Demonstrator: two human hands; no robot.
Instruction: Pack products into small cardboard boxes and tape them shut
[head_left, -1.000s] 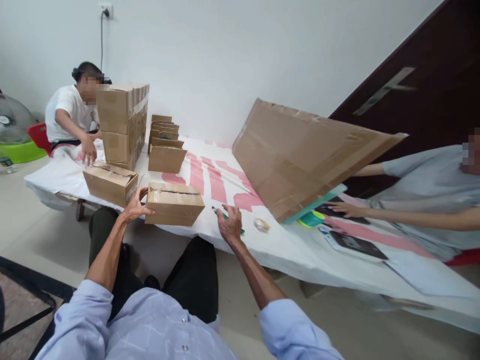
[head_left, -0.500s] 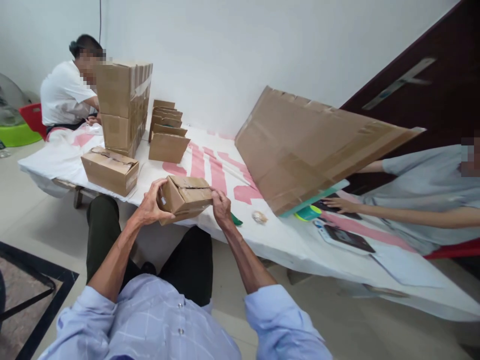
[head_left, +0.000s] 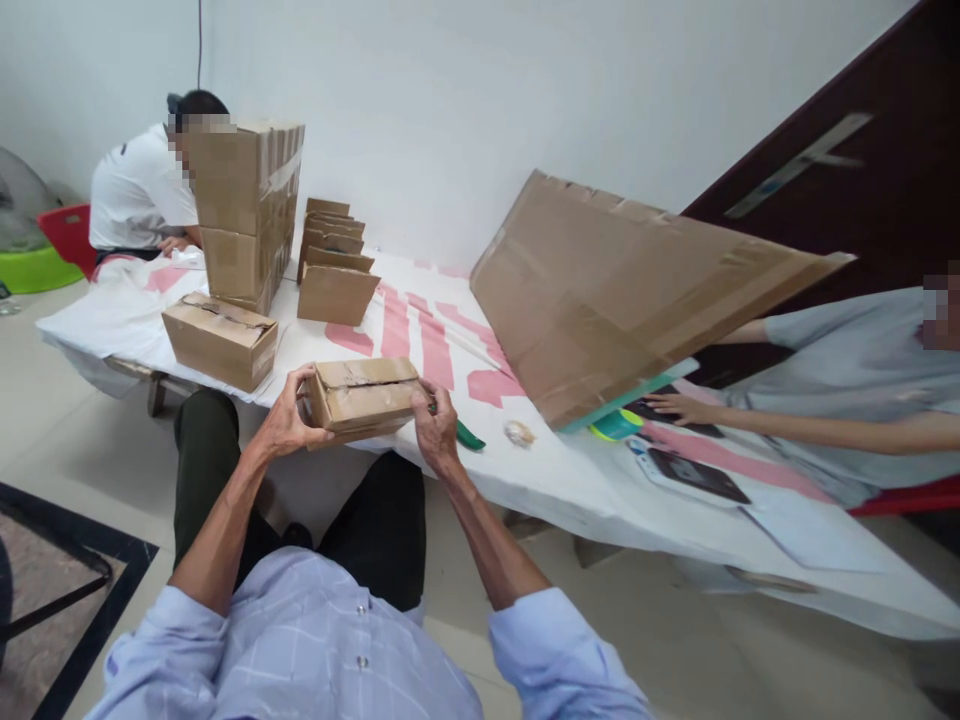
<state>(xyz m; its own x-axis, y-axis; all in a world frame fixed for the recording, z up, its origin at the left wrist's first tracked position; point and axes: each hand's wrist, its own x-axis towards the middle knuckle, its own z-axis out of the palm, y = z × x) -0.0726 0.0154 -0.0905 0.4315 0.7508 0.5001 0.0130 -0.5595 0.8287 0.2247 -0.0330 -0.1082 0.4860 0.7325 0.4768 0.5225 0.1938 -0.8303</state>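
Note:
Between my two hands is a small brown cardboard box (head_left: pixel 364 393), held at the table's front edge above my lap. A dark, ragged seam runs along its top, where the flaps meet. My left hand (head_left: pixel 289 418) grips the left end, thumb low on the front and fingers behind. On the right end, my right hand (head_left: pixel 436 425) is closed, its fingers bent against the corner. Just right of that hand lies a green object (head_left: pixel 469 436), partly hidden. A similar cardboard box (head_left: pixel 220 340) rests on the table to the left.
Taped cartons (head_left: pixel 244 210) stand stacked at the back left, beside upright open boxes (head_left: pixel 337 290). A large cardboard sheet (head_left: pixel 607 300) leans at the right. Near it are a tape roll (head_left: pixel 616 426) and a co-worker's hand (head_left: pixel 682 408). Another person (head_left: pixel 142 190) sits far left.
The box in my hands has turned more level, its top now tipped toward me. My right hand has shifted slightly left and down, showing more of the green object. The person at left leans further forward.

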